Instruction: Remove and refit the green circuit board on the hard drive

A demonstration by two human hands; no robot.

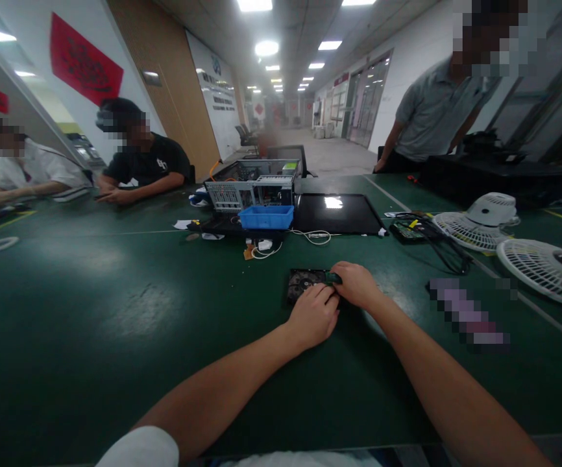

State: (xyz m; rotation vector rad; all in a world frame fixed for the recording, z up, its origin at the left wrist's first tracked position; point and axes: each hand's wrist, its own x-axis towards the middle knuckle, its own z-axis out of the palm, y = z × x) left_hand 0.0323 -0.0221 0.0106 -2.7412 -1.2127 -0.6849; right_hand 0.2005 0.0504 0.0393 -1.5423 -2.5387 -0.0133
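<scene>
A small dark hard drive (303,283) lies flat on the green table (115,311) in front of me. My left hand (313,316) rests on its near edge with the fingers curled down onto it. My right hand (356,284) is closed around the drive's right end, where a small green circuit board shows under the fingers. Both hands touch each other over the drive.
Behind the drive stand an open computer case (252,183), a blue bin (266,216), a black panel (337,214) and loose white cables (264,248). White fan grilles (544,269) lie at the right. Two people sit at the left; another stands at the back right.
</scene>
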